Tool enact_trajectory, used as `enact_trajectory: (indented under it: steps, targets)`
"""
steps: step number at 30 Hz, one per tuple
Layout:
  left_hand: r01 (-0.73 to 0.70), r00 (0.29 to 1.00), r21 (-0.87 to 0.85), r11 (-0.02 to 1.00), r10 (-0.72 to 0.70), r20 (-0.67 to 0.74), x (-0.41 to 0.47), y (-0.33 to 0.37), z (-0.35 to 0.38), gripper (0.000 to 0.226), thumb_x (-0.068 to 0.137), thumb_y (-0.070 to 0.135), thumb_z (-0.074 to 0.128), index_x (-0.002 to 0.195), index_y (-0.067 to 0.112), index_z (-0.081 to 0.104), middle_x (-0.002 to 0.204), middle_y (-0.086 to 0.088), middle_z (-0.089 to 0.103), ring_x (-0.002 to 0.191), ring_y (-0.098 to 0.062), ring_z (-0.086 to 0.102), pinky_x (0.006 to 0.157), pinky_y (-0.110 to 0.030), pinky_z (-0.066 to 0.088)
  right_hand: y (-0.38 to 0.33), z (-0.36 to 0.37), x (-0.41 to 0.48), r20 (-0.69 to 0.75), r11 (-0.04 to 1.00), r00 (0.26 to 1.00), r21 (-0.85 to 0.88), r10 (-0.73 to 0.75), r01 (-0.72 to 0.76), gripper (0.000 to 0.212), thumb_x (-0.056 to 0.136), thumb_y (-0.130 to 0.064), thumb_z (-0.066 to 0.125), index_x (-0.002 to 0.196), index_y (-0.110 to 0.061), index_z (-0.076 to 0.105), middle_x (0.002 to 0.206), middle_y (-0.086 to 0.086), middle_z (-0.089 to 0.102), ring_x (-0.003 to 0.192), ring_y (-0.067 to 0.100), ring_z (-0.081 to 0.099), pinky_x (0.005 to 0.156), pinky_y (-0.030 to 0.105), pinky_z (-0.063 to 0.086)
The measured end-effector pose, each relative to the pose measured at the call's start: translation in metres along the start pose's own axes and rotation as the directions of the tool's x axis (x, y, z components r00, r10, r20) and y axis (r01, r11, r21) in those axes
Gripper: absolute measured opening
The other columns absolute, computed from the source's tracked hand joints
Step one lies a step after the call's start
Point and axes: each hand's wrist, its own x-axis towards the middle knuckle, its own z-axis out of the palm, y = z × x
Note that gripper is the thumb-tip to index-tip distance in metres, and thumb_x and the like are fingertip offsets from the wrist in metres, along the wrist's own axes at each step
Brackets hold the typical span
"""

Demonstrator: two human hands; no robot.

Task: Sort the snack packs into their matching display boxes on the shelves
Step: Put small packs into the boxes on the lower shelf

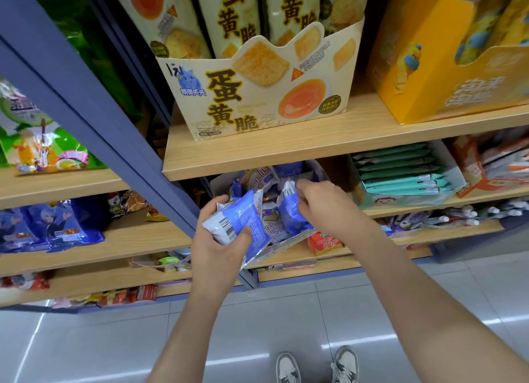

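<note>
Snack pack (pixel 229 222), blue-white, gripped in left hand (pixel 220 239); right hand (pixel 323 202) pinches second blue pack (pixel 290 208) over display box (pixel 289 239).

I see a blue-and-white snack pack (pixel 233 224) gripped in my left hand (pixel 219 241). It is tilted with its barcode side facing me, just in front of the open display box (pixel 286 244). My right hand (pixel 323 205) pinches a second blue pack (pixel 290 211) by its top edge, standing upright inside that box among white-and-blue packs (pixel 274 225) lying jumbled there.
</note>
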Motion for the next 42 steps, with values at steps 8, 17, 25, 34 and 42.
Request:
enact_trajectory:
  steps: [8, 17, 25, 34, 42]
  targets:
    - [-0.016, 0.991, -0.07, 0.997, 0.007, -0.132, 0.015, -0.015, 0.034, 0.049, 0.08, 0.005, 0.076, 0.11, 0.035, 0.052, 0.101, 0.001, 0.066, 0.075, -0.005, 0.066, 0.061, -0.019, 0.051, -0.001, 0.03, 0.007, -0.281, 0.994, 0.954, 0.009, 0.103, -0.105, 0.032, 0.093, -0.013, 0.058, 0.125, -0.018, 0.057, 0.117, 0.012, 0.055, 0.102, 0.031, 0.059, 0.083, 0.037, 0.048]
    - [-0.279, 0.958, 0.373, 0.885, 0.281, 0.05, 0.016, -0.036, 0.069, 0.047, 0.071, 0.023, 0.068, 0.115, 0.01, 0.055, 0.115, -0.004, 0.053, 0.101, -0.013, 0.047, 0.079, -0.013, 0.034, -0.037, 0.041, -0.028, 0.228, 0.503, 0.953, 0.81, 0.201, -0.3, 0.076, 0.085, -0.054, 0.065, 0.145, -0.017, 0.037, 0.112, 0.0, 0.068, 0.101, 0.01, 0.064, 0.091, 0.034, 0.053]
    - [0.071, 0.917, 0.164, 0.984, -0.129, 0.377, 0.038, -0.046, 0.03, 0.058, 0.087, 0.003, 0.058, 0.132, 0.039, 0.052, 0.107, 0.003, 0.068, 0.094, -0.018, 0.066, 0.074, -0.032, 0.059, -0.02, 0.035, -0.025, 0.037, 0.827, 0.996, 0.556, 0.078, -0.085, 0.081, 0.086, -0.008, 0.06, 0.148, -0.047, 0.025, 0.088, 0.004, 0.07, 0.074, 0.021, 0.064, 0.07, 0.04, 0.055]
    - [-0.137, 0.946, 0.501, 0.855, -0.038, 0.323, 0.034, -0.041, 0.035, 0.054, 0.097, 0.019, 0.052, 0.141, 0.045, 0.035, 0.056, 0.0, 0.049, 0.044, -0.009, 0.041, 0.046, -0.022, 0.036, -0.003, 0.016, -0.017, -0.007, 0.949, 1.0, 0.316, 0.016, -0.013, 0.052, 0.082, -0.043, 0.072, 0.128, -0.041, 0.047, 0.11, -0.005, 0.052, 0.096, 0.014, 0.055, 0.081, 0.034, 0.051]
    - [-0.151, 0.981, 0.547, 0.823, 0.057, 0.185, 0.013, -0.04, 0.023, 0.049, 0.097, 0.019, 0.049, 0.135, 0.046, 0.034, 0.074, 0.0, 0.06, 0.061, -0.015, 0.057, 0.054, -0.034, 0.047, 0.03, 0.041, -0.04, 0.038, 0.437, 0.774, 0.807, 0.632, -0.397, 0.064, 0.086, -0.04, 0.069, 0.139, -0.026, 0.035, 0.124, 0.006, 0.056, 0.106, 0.028, 0.059, 0.087, 0.038, 0.049]
